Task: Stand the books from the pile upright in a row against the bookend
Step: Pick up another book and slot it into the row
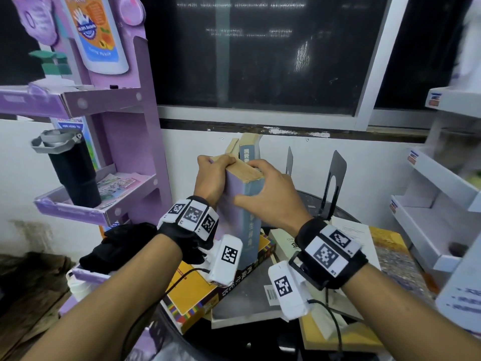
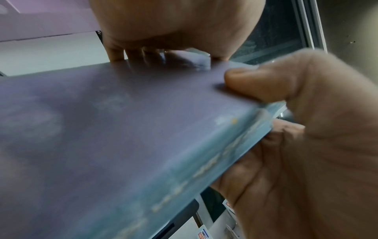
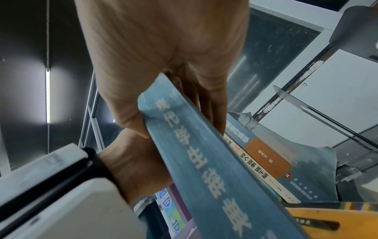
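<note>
While both hands grip it near its top, one thick blue-grey book (image 1: 243,204) stands nearly upright over the round dark table (image 1: 307,201), its long axis running up and down with a slight lean, its spine with printed characters facing the person and its yellowed page edge turned up. The left hand (image 1: 212,178) curls over the top corner, fingers hooked onto the page edge; the right hand (image 1: 270,196) wraps the upper spine, thumb on the near cover and fingers round the far side. The left wrist view shows the same clasp — the right thumb (image 2: 255,85) pressed on the purple-tinted cover (image 2: 102,129).

Just behind the held book, two more books (image 1: 248,149) stand on end, tilted against each other, tops toward the wall. The right wrist view shows their spines (image 3: 263,155), one with an orange band, right beside the blue-grey spine (image 3: 204,161).

Two dark metal bookends are up: a narrow one (image 1: 289,160) near the standing pair and a taller one (image 1: 335,175) further right, well apart from the books.

Flat on the table the pile holds at least four books — a yellow one with a striped border (image 1: 192,293), a grey one (image 1: 250,300), a pale one (image 1: 283,243) and a gold-patterned one (image 1: 390,254) — overlapping at odd angles; the held book's foot is hidden among them.

A purple display stand (image 1: 145,152) with a black tumbler (image 1: 73,170) stands at left.
</note>
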`<move>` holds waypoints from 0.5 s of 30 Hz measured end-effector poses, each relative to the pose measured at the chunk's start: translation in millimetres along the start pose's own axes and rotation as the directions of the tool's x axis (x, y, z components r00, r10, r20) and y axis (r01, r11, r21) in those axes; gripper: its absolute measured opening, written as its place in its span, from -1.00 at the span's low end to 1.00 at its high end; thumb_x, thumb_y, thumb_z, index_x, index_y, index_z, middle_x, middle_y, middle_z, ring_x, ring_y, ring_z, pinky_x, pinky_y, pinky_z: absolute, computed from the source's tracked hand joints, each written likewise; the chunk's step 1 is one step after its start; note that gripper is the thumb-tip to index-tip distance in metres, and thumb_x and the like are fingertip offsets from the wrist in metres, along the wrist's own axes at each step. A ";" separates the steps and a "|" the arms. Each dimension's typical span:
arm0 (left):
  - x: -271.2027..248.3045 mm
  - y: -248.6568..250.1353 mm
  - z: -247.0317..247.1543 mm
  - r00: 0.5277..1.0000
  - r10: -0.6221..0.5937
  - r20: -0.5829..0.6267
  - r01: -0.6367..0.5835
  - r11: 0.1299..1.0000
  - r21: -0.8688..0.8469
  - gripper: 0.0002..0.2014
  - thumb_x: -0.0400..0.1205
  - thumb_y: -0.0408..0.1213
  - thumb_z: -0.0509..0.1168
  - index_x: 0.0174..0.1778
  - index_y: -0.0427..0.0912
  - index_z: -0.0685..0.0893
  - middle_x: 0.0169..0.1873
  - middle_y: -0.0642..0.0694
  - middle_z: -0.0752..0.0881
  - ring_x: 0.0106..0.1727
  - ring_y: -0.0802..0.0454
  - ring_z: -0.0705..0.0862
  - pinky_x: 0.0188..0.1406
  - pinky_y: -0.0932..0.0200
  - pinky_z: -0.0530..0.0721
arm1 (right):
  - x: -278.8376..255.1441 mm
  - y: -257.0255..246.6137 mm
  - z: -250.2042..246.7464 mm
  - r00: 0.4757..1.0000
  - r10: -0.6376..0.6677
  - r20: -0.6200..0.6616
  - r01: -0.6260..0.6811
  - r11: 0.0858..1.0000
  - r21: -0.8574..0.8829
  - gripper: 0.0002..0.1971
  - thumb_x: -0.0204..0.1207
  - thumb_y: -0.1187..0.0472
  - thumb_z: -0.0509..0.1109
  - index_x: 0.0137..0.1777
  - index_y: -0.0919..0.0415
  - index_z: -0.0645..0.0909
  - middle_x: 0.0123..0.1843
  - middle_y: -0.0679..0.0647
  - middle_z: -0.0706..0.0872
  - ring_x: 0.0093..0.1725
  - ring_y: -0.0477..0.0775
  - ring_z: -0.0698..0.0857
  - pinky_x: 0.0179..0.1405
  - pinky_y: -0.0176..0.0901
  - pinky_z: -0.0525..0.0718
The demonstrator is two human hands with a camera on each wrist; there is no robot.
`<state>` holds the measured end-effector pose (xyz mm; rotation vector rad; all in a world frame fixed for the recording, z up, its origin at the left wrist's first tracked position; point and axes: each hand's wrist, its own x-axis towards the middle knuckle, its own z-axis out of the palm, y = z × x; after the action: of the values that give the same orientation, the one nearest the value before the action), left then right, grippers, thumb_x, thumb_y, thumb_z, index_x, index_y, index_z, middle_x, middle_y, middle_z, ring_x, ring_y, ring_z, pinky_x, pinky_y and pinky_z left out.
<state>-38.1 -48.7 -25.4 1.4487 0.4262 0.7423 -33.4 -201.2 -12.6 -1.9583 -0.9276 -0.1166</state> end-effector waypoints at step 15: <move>-1.9 6.6 -1.1 0.993 0.063 -0.100 -0.055 0.995 0.084 -0.63 0.28 0.03 0.42 -0.05 -0.03 0.69 -0.07 0.02 0.78 0.05 0.03 0.72 0.22 -0.05 0.65 | 2.8 -0.9 -6.0 1.000 0.007 -0.014 -0.008 0.999 -0.034 -0.40 0.31 0.07 0.59 0.39 -0.06 0.56 0.14 -0.09 0.69 -0.03 -0.20 0.61 -0.26 -0.72 0.43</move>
<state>-41.5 -49.5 -19.4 1.5090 0.4993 0.8581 -30.4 -204.1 -7.4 -1.9897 -0.9148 -0.1425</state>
